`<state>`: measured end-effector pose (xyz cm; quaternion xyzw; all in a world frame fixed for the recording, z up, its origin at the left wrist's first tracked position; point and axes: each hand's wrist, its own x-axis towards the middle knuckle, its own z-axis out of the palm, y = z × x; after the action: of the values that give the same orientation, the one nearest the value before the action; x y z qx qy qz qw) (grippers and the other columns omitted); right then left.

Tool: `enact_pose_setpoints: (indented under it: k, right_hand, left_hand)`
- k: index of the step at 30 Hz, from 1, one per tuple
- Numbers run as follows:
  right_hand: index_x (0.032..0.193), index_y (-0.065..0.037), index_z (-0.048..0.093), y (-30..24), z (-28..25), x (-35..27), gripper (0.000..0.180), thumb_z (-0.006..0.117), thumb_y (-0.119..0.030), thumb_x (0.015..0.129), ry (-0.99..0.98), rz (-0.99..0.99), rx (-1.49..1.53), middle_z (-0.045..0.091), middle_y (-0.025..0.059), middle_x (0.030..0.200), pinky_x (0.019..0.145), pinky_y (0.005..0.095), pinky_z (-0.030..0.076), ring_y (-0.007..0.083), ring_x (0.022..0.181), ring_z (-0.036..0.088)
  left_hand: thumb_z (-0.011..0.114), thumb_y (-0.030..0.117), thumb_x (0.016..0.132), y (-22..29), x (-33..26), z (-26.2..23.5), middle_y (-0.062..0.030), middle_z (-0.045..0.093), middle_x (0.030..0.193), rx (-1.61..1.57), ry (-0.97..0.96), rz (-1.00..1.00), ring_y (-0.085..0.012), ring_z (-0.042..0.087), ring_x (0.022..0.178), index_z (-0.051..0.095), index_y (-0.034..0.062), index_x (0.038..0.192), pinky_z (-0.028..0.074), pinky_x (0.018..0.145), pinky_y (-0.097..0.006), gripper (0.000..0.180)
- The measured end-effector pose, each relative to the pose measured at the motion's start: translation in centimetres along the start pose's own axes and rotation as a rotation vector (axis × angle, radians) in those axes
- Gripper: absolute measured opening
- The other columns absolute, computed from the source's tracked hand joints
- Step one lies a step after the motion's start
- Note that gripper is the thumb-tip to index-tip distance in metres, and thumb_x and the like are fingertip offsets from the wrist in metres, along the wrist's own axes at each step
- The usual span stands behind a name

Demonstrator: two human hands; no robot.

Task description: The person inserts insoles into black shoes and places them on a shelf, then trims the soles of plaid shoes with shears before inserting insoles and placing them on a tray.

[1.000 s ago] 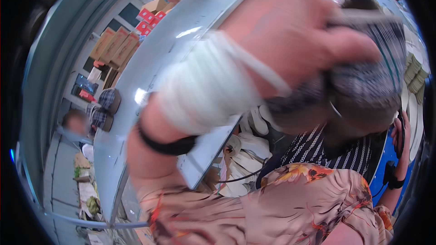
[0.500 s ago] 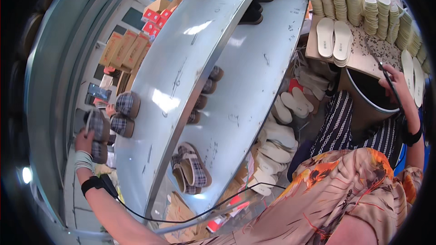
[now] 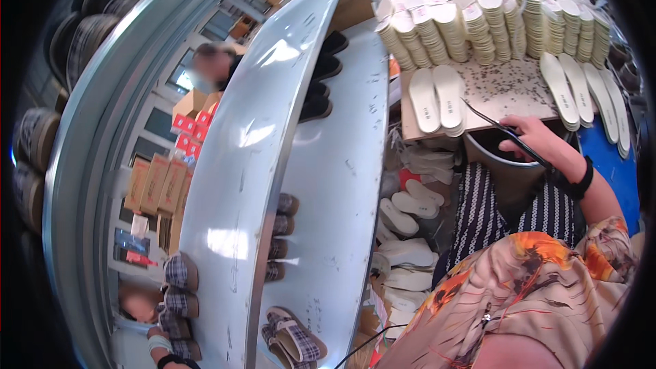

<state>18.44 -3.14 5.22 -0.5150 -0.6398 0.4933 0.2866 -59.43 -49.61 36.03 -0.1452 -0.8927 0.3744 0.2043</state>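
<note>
My right hand [image 3: 536, 140] is closed round what looks like a pair of long dark tweezers [image 3: 484, 115], its thin tip pointing left over the wooden board beside a pair of cream insoles [image 3: 449, 100]. At the lower left, my left hand [image 3: 156, 333] is beside plaid slip-on shoes [image 3: 179, 324] on the metal shelf; its fingers are mostly hidden behind them. Another plaid pair [image 3: 181, 287] stands just beyond these. A further plaid pair [image 3: 294, 338] lies on the lower shelf surface.
Tied stacks of insoles [image 3: 488, 20] line the board's [image 3: 506, 89] back, with dark specks scattered in front. A bin [image 3: 502, 154] stands between my knees. Loose insoles [image 3: 406, 253] lie below the shelf. Dark shoes [image 3: 318, 102] sit farther along. Two people are beyond the shelf.
My left hand has moved down with the plaid shoes, which now stand beside the other pair on the shelf. The view has turned; my right hand still holds the tweezers.
</note>
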Motion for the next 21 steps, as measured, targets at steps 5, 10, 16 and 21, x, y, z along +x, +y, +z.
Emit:
enact_pose_setpoints:
  k: [5,10,16,21]
  right_hand:
    - [0.122,-0.003,0.041,2.7,-3.3,2.5,0.049,0.047,-0.034,0.085,-0.086,0.084,0.504,0.056,0.0072,0.055,0.032,0.02,0.03,0.0079,0.033,0.04]
    - [0.124,-0.005,0.037,10.0,-12.2,0.1,0.042,0.037,-0.031,0.091,-0.011,-0.106,0.857,0.053,0.0048,0.055,0.032,0.0204,0.031,0.009,0.033,0.038]
    - [0.127,-0.006,0.031,12.9,-16.6,-3.0,0.048,0.05,-0.013,0.084,0.3,0.125,0.709,0.055,0.0068,0.064,0.036,0.0204,0.032,0.0078,0.041,0.043]
    - [0.118,-0.007,0.045,19.0,-29.9,-8.5,0.056,0.067,-0.009,0.067,1.058,0.206,0.01,0.06,0.013,0.09,0.066,0.0311,0.044,0.0217,0.075,0.054]
  left_hand:
    - [0.063,0.02,0.069,9.9,-0.7,-12.9,-0.0238,0.053,0.108,-0.907,0.446,0.208,-0.0358,0.056,0.09,0.048,-0.0023,0.112,0.044,0.08,-0.037,0.051]
    - [0.049,-0.002,0.074,35.0,-29.9,-37.4,-0.0116,0.055,0.098,-1.54,0.046,1.089,-0.0155,0.056,0.076,0.034,-0.0011,0.126,0.045,0.075,-0.027,0.055]
    - [0.055,0.003,0.081,62.7,-44.4,-38.5,-0.0135,0.062,0.094,-1.41,-0.189,1.896,-0.022,0.063,0.08,0.041,-0.0013,0.12,0.048,0.073,-0.029,0.042]
    - [0.056,0.029,0.081,77.2,-52.5,-36.0,-0.0129,0.06,0.09,-0.919,0.23,2.209,-0.0302,0.058,0.082,0.057,0.0082,0.104,0.047,0.069,-0.038,0.03]
